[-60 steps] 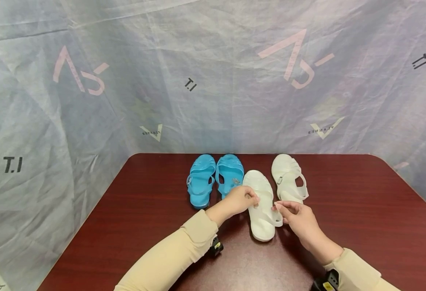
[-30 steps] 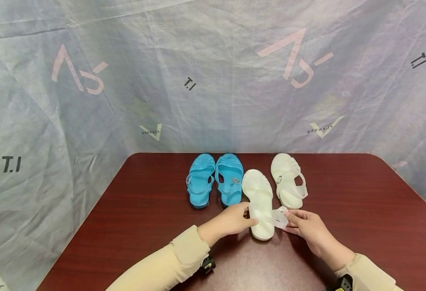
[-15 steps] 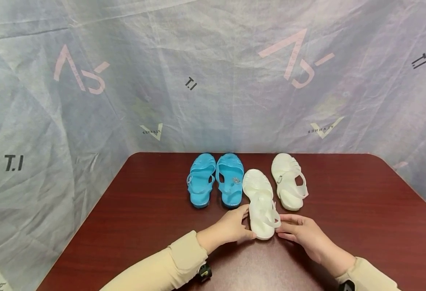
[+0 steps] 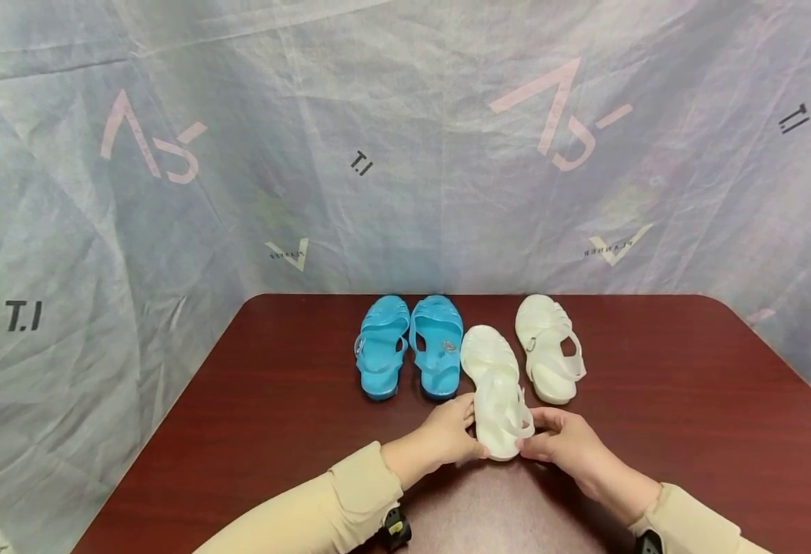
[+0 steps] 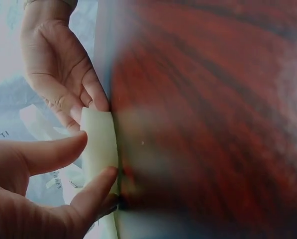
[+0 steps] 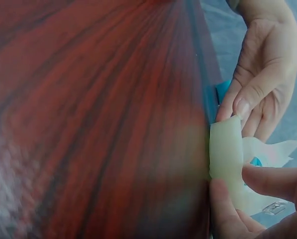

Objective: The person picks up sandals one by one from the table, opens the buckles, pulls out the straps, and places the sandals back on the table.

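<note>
A white jelly sandal (image 4: 494,412) lies toe away from me on the table, its heel strap standing at the right side. My left hand (image 4: 443,432) grips its heel from the left, thumb at the back corner and fingers along the side. From the right, my right hand (image 4: 570,448) holds the same heel, thumb on the edge beside the strap. Both wrist views show the thick heel end (image 5: 97,142) between the two hands. A clear buckle (image 6: 275,207) shows near the right fingers in the right wrist view.
The other white sandal (image 4: 551,362) sits farther back to the right. A pair of blue sandals (image 4: 380,358) stands side by side to the left, toes toward the back edge. Dark red wooden table (image 4: 274,415); a grey printed cloth (image 4: 405,192) hangs behind.
My hands went from the strap at mid-sandal down to the heel. The strap, pulled out to the right a second ago, is back against the sandal. My right thumb has moved onto the heel.
</note>
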A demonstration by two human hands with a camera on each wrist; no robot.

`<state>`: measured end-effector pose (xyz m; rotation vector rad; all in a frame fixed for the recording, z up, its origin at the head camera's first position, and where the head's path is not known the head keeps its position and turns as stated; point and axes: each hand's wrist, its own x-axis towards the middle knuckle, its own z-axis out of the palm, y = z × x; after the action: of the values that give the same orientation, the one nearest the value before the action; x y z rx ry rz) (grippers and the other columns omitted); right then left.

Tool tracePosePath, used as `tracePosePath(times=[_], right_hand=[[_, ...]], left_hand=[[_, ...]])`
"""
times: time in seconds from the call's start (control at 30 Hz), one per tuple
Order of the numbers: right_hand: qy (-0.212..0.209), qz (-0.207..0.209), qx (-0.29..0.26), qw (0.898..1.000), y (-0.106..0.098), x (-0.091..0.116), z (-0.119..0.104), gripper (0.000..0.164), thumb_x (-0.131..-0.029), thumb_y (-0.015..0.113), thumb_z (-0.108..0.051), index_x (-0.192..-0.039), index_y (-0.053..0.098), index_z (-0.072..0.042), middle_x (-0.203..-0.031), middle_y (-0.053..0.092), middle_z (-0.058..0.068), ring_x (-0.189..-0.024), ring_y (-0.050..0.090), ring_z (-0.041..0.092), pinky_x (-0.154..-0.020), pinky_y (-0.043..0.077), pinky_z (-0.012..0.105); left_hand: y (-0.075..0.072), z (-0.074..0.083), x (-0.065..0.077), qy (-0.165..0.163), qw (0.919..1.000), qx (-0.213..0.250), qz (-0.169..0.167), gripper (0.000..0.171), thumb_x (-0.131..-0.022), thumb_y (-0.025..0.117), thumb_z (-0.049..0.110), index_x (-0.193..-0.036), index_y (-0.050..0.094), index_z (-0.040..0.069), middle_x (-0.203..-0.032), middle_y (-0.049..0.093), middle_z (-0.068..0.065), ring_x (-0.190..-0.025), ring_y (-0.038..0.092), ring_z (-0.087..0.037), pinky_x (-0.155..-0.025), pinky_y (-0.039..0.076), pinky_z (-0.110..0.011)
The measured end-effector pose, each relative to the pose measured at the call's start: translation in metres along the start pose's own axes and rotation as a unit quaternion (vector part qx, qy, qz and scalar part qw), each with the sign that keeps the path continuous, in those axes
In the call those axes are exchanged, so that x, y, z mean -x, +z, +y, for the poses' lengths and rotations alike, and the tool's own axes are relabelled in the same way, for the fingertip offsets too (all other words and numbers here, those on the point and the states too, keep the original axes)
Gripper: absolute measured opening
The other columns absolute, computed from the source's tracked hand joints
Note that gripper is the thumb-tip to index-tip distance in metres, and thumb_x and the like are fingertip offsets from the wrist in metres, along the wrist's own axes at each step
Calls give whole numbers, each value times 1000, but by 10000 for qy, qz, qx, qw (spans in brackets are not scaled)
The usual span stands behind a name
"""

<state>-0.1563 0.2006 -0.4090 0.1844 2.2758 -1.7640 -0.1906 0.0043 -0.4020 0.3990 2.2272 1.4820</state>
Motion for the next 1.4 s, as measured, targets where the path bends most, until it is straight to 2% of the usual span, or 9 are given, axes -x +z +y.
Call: tracePosePath(times=[0.27, 0.47, 0.67, 0.93, 1.4], right_hand=[[14, 74, 44, 10000, 2, -1, -5, 49, -78, 73, 1, -122, 56, 12, -103, 69, 7, -80, 67, 11, -66, 54, 25], [38, 90, -81, 9999, 3, -2, -4, 51, -79, 71, 4, -125, 52, 15, -111, 66, 15, -81, 71, 18, -70, 58, 29], [-88, 101, 29, 9999, 2, -7, -5, 48, -81, 69, 5, -125, 52, 16, -115, 63, 21, -83, 71, 21, -74, 59, 33], [-213, 26, 119, 9997, -1, -15, -10, 49, -82, 68, 2, -125, 51, 17, -107, 67, 15, -85, 70, 17, -76, 58, 30], [-172, 89, 204, 9996, 1, -16, -9, 48, -81, 69, 3, -124, 52, 16, -108, 66, 16, -84, 70, 18, -76, 58, 30]], left_hand=[[-2, 5, -5, -28, 9997, -227, 2, 83, -67, 78, -16, -142, 44, 0, -143, 50, -18, -132, 49, -31, -103, 47, -36], [-2, 5, -7, -89, 9998, -155, -28, 85, -68, 77, -16, -143, 41, -1, -145, 48, -18, -133, 47, -31, -104, 46, -36], [-1, 4, -13, -121, 9998, -174, -57, 88, -71, 76, -16, -147, 34, -3, -148, 44, -19, -135, 45, -31, -106, 44, -36], [-5, 9, -23, -172, 9995, -268, -33, 88, -71, 74, -17, -148, 33, -3, -149, 42, -19, -136, 44, -31, -105, 44, -35], [-3, 9, -21, -192, 9995, -257, -9, 86, -72, 73, -17, -147, 33, -5, -149, 42, -20, -136, 43, -32, -105, 45, -35]])
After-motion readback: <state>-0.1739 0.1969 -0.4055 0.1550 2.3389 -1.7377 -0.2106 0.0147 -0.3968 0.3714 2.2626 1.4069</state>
